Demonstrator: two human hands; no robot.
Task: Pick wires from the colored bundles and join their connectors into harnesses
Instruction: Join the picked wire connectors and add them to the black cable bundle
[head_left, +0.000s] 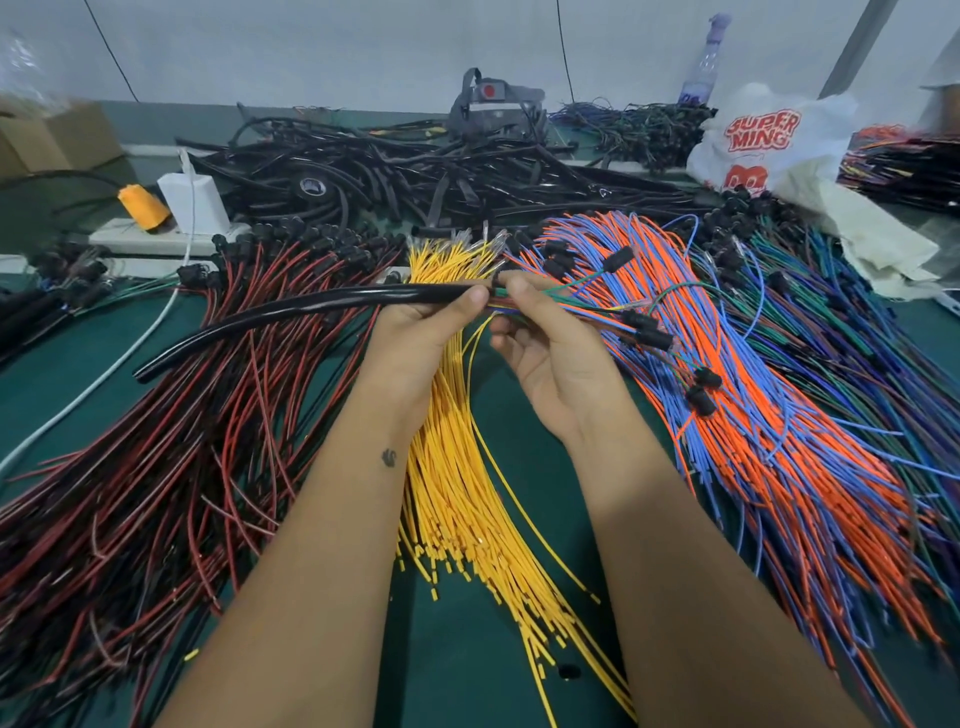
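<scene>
Green counter (457, 649): my left hand (415, 332) grips black tubing (291, 317); right hand (545, 343) pinches gathered wires (571, 306). Bag (769, 145) reads "SUPER MING".

Your left hand (423, 332) covers the spot where the mixed-colour wires (571, 306) enter the glossy black sleeve tube (291, 317), so you cannot tell how far they reach inside. Your forearms hide much of the yellow wire bundle (457, 499). The red-and-black wire bundle (156, 467) runs off the left and bottom edges, and the orange-and-blue wire bundle (769, 415) off the lower right. The clear plastic bottle (704, 62) at the back is blurred. The cardboard box (57, 140) is cut by the left edge.
</scene>
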